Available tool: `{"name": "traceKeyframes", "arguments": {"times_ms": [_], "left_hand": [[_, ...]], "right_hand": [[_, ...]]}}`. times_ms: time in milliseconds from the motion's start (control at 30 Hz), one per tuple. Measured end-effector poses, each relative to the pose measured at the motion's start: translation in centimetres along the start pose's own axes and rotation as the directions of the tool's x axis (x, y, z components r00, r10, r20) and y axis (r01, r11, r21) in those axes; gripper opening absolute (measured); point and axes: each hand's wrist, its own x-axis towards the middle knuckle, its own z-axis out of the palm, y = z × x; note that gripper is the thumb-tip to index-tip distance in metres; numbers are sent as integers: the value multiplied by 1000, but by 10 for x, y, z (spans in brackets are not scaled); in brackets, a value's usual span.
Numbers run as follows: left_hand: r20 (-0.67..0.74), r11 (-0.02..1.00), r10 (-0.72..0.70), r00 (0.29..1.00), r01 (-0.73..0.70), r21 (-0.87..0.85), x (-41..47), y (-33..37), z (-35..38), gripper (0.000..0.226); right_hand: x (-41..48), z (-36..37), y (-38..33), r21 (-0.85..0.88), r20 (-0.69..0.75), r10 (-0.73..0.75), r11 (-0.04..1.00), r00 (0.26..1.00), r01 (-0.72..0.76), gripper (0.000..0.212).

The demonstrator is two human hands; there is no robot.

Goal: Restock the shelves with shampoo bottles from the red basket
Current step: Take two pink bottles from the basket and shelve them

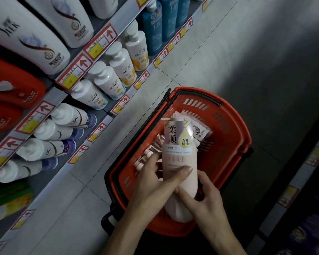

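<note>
- We are noting open floor tiles [92, 181] lying between the shelves [116, 19] on the left and the red basket [234, 129] on the right; white bottles [118, 65] are crowding the shelf edges.
- We are holding the pink shampoo bottle [180, 157] over the basket, pump end far: our left hand [153, 184] is wrapping its middle and our right hand [206, 201] is gripping its near base.
- Our hands are hiding the base; other pink bottles [142, 161] beneath are partly covered.

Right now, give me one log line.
left hand: grips bottle | right hand: grips bottle low | bottle: over basket, not yet shelved
</note>
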Motion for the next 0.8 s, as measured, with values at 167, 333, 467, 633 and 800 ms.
{"name": "traceKeyframes", "arguments": {"times_ms": [167,333,467,633,800], "left_hand": [[23,993,-12,1000,14,-118,1,-7,-4,59],[-83,982,-12,996,-4,-190,-10,-15,-19,58],[-177,964,-50,983,1,-267,-18,-21,-47,54],[-247,965,-83,966,15,-263,-19,-26,-80,50],[-274,961,-66,960,-12,-277,-16,-32,-94,51]], "right_hand": [[4,-7,-1,-111,125,-30,993,992,44,51],[17,-22,-16,-131,296,68,991,953,-30,52],[60,-33,27,-391,128,134,917,983,-74,41],[110,-17,119,-667,123,206,741,971,-73,39],[119,16,150,-796,125,200,605,972,-22,52]]}}
